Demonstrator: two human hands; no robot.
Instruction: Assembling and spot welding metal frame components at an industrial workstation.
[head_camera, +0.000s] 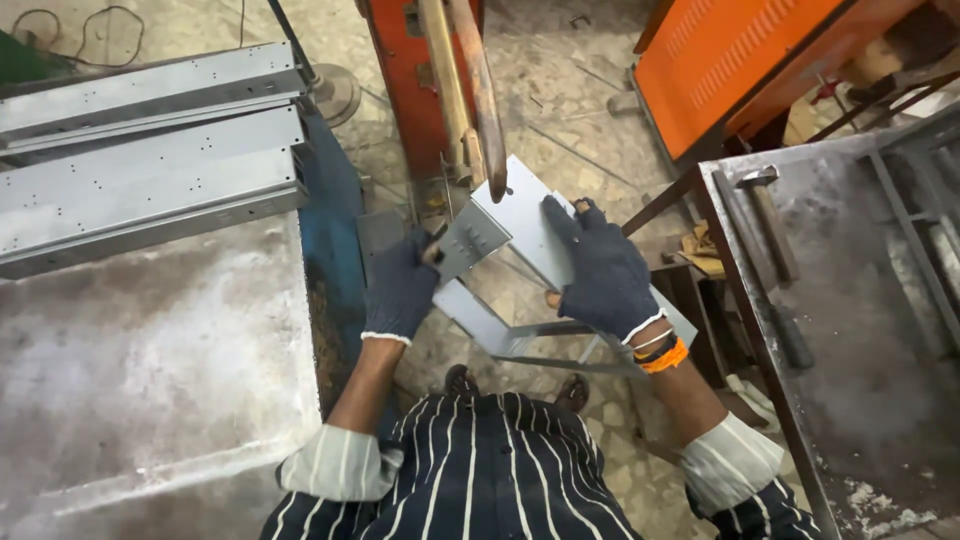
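Note:
A grey folded sheet-metal bracket (500, 235) is held in front of me, under the copper-coloured arms (470, 90) of a red machine (410, 80). My left hand (400, 285), in a dark knit glove, grips the bracket's left edge by a small perforated flap. My right hand (600, 275), gloved too and with orange and white bands at the wrist, lies flat on the bracket's upper face with its fingers curled round the edge. The tip of one machine arm touches or hovers just above the bracket's top corner.
Long grey metal channels (150, 150) are stacked on a worn table (150, 370) at the left. At the right stands a metal-framed bench (850, 300) with a hammer (765, 205) on it. An orange cabinet (740, 60) is behind. The floor (560, 90) is stone tile.

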